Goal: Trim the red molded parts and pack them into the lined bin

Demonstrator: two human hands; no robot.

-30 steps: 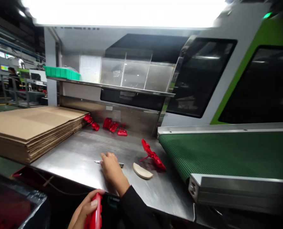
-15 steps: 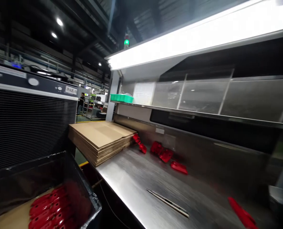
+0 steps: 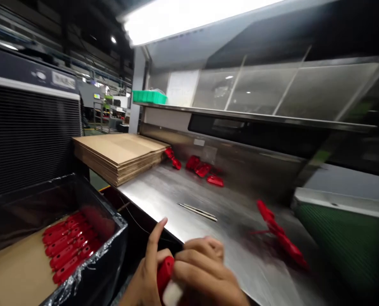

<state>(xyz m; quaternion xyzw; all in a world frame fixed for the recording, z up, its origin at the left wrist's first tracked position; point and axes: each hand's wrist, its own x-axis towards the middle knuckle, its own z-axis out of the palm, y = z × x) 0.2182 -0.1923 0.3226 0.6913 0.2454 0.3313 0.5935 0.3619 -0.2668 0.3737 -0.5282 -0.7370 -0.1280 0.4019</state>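
Low in the view, my left hand grips a glossy red plastic part, its index finger pointing up. My right hand is curled against the same part from the other side. A whitish piece shows beneath its fingers; what it is, and whether the right hand grips it, is hidden. On the steel bench beyond lies a pair of tweezers. A long red part rests on the bench to the right, blurred.
Several red parts lie along the bench's back, beside stacked cardboard sheets. At lower left, a plastic-lined bin holds rows of red parts on cardboard. A green conveyor belt is at right. A green tray sits on the shelf.
Both hands have come into view with a red part between them. The view has tilted down and shifted right, showing more of the bin and the green belt.
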